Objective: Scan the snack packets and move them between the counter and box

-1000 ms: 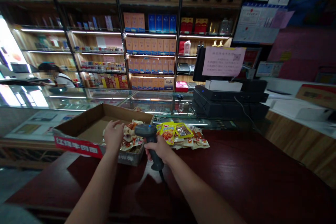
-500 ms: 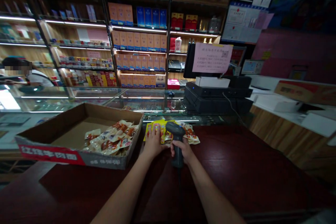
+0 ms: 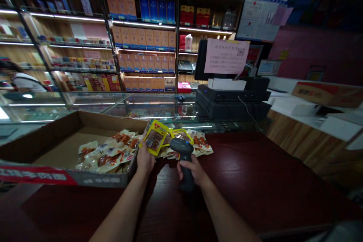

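Note:
My left hand (image 3: 145,160) is closed on a yellow snack packet (image 3: 154,137) and holds it up, tilted, above the dark red counter (image 3: 255,181). My right hand (image 3: 192,168) grips the handle of a dark barcode scanner (image 3: 181,147), whose head points at the packet. Behind the scanner lies a small heap of snack packets (image 3: 198,143) on the counter. To the left stands an open cardboard box (image 3: 61,141) with several more packets (image 3: 107,153) in its right end.
A black cash register with a screen and a pink notice (image 3: 227,56) stands at the back of the counter. Glass display cases (image 3: 85,106) and lit shelves of boxed goods (image 3: 144,41) lie beyond. A person (image 3: 21,81) is at the far left. A cardboard box (image 3: 326,92) rests at right.
My left hand left the cardboard box, reached the heap on the counter and has lifted a yellow packet. The scanner moved right with my right hand and now faces the packet.

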Tool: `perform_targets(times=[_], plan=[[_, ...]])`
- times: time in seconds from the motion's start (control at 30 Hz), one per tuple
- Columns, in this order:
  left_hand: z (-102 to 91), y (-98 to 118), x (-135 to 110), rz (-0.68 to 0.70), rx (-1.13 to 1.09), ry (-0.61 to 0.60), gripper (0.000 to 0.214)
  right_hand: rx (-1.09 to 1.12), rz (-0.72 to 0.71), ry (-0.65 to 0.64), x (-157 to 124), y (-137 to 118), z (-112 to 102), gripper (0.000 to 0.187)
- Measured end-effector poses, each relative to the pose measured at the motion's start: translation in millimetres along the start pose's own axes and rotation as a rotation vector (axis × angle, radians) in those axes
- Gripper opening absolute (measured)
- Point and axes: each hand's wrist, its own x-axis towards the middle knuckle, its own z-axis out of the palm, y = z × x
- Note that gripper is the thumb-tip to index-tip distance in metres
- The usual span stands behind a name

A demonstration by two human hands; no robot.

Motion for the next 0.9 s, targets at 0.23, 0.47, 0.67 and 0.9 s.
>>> perform_targets(times=[0.23,0.47,0.67,0.9], plan=[[7.7,-3.3,-7.0,-0.197,-0.200,-0.089,0.048,-0.012,0.027,-0.031,-1.2,1.6,3.4,0.037],[16.2,-0.3,-16.9,-0.269,-0.108,-0.166,0.054,-0.033,0.050,-0.086,-4.2,1.6,8.5,0.035],[15.6,-4.2,-16.5,-0.206,-0.139,-0.257,0.055,-0.054,0.043,-0.073,-3.9,0.4,9.8,0.031],[13.8,-5.1,-14.7,-0.244,-0.098,-0.204,0.055,-0.049,0.049,-0.045,-3.3,2.9,8.1,0.034]])
